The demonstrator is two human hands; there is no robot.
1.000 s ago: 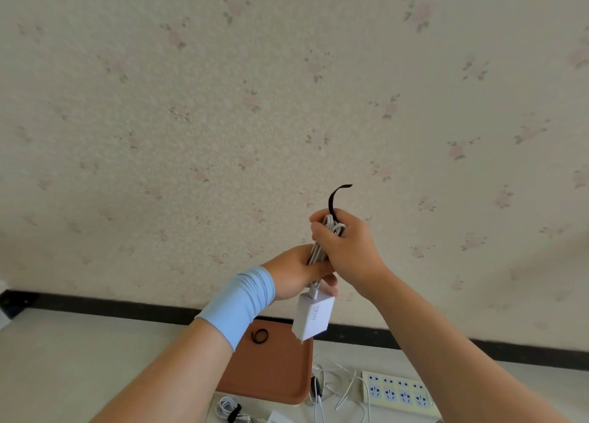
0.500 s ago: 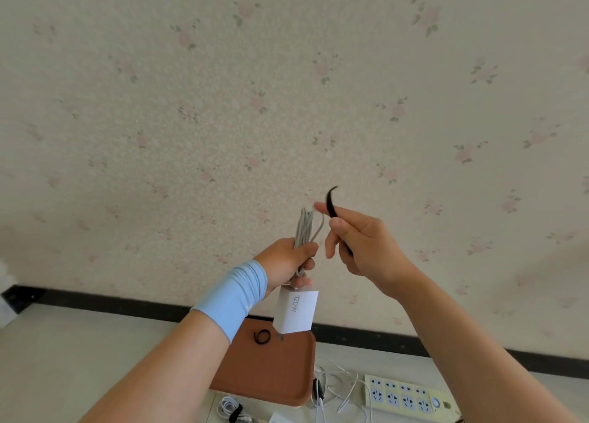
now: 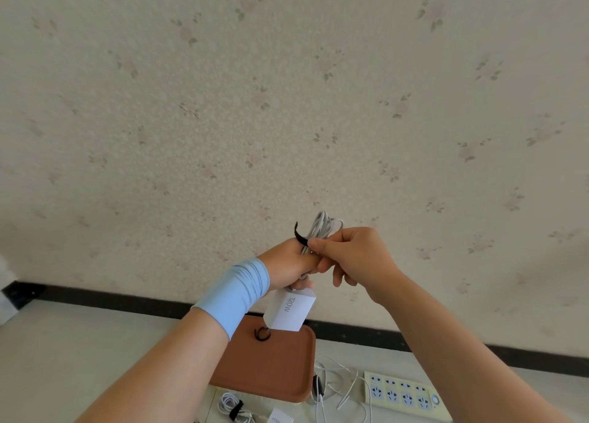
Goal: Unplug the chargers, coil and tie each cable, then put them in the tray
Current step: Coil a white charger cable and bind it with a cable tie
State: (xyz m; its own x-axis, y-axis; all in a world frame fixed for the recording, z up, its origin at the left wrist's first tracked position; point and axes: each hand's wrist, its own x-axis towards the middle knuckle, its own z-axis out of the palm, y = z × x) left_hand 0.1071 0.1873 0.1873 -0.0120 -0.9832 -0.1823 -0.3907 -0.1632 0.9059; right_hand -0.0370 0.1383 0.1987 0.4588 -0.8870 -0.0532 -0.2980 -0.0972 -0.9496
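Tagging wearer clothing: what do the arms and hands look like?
No gloves. The left hand has a light blue fabric cuff around its wrist, forearm otherwise bare. The right hand and forearm are bare: no sleeve, watch or band visible.

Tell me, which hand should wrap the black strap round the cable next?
Probably the right hand. It pinches the black strap right at the coiled cable, while the left hand is busy gripping that coil, with the white charger hanging below.
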